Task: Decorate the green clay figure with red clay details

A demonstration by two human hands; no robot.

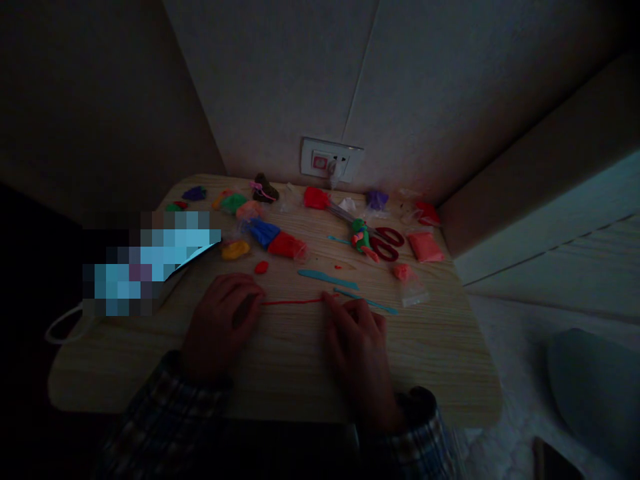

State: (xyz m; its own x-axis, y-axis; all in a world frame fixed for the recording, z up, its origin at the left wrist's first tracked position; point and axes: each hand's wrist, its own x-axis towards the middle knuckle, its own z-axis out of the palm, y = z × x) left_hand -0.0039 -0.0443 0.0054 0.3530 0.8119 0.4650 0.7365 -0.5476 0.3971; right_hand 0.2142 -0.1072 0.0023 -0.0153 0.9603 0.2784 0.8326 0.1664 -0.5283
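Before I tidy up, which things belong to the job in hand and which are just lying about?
In hand: red strand, its ends at the left hand and right hand; perhaps the red lump.

Seemingly lying about: scissors, purple packet, yellow packet.

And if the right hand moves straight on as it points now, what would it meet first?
Past the red clay strand, the right hand would probably meet the blue knife-shaped tool, though depth is unclear.

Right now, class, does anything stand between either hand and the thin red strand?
Nothing visible does. The left hand is at one end of the red strand, the right hand at the other. The blue knife-shaped tool lies beyond the strand, not in between.
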